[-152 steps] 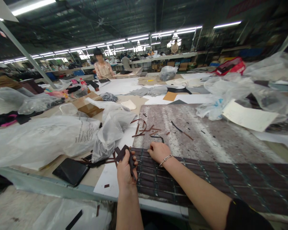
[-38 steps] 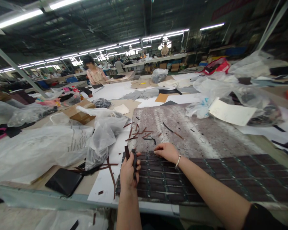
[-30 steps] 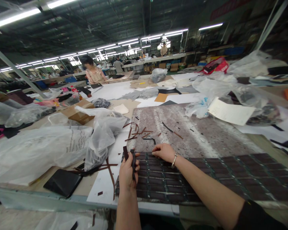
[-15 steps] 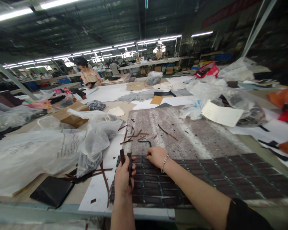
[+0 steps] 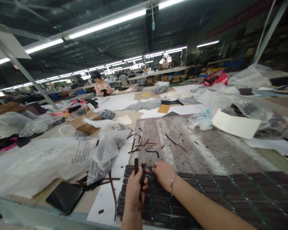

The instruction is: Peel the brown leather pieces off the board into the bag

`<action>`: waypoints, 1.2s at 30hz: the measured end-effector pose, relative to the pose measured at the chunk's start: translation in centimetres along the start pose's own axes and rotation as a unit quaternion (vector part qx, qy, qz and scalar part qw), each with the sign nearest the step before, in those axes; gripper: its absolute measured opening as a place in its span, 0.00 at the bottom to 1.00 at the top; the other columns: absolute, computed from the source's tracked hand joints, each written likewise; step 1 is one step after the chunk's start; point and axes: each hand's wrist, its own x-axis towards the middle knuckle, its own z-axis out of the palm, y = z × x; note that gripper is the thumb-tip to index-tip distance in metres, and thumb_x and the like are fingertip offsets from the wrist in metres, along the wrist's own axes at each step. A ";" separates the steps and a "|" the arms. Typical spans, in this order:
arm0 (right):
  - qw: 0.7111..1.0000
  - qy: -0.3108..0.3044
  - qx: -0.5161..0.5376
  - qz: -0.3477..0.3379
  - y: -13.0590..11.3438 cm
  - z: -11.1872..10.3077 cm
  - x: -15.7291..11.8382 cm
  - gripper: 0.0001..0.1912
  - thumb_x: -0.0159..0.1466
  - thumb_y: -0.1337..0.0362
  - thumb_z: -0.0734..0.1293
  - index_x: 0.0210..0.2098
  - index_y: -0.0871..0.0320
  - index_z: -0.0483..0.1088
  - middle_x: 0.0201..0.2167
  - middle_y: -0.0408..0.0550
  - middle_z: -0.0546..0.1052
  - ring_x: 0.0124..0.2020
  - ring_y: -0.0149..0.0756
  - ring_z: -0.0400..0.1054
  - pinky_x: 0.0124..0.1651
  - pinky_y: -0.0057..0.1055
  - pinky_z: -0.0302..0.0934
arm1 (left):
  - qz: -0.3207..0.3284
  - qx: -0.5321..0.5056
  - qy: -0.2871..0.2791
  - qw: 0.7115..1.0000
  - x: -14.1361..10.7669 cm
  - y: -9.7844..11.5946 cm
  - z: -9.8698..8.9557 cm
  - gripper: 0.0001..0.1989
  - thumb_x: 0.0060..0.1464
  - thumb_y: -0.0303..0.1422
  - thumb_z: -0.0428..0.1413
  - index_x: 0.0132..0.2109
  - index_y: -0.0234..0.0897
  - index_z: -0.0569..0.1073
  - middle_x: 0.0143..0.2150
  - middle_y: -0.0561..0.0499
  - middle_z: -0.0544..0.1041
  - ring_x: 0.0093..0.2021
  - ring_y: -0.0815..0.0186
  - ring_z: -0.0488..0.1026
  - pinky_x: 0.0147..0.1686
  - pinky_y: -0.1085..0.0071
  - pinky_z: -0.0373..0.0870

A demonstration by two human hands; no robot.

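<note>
My left hand [image 5: 133, 188] is closed around several dark strips [image 5: 136, 166], their ends sticking up past the thumb. Just to its right, my right hand [image 5: 162, 172] has its fingers bent and pressed together at the far edge of rows of dark brown strips [image 5: 230, 191]. Whatever its fingertips pinch, if anything, is hidden. A bracelet [image 5: 173, 184] circles the right wrist. The rows lie across the near part of a mottled grey-brown board [image 5: 213, 153], with greenish lines running between them. Beyond my hands, thin brown and black offcuts [image 5: 144, 145] are scattered on the board.
Clear plastic bags [image 5: 57, 156] cover much of the left side, with a black flat case [image 5: 64, 196] near the table edge. On the right, a pale paper sheet [image 5: 235, 124] leans on more bags. Across the table a co-worker [image 5: 102, 85] holds something dark.
The view has tilted up and shifted left, so everything appears lower and farther right. Both hands keep nearly the same pose beside each other, the left still gripping the strips.
</note>
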 end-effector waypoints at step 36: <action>0.865 0.037 0.465 0.186 6.4 -1.2 -4.6 0.14 0.53 0.61 0.66 0.38 0.58 0.72 0.22 0.40 0.74 0.23 0.29 0.66 0.28 0.25 0.59 | 0.039 0.126 0.018 0.991 0.1 -2.1 3.0 0.19 0.41 0.39 0.62 0.40 0.32 0.70 0.25 0.55 0.68 0.18 0.80 0.54 0.16 0.83 0.49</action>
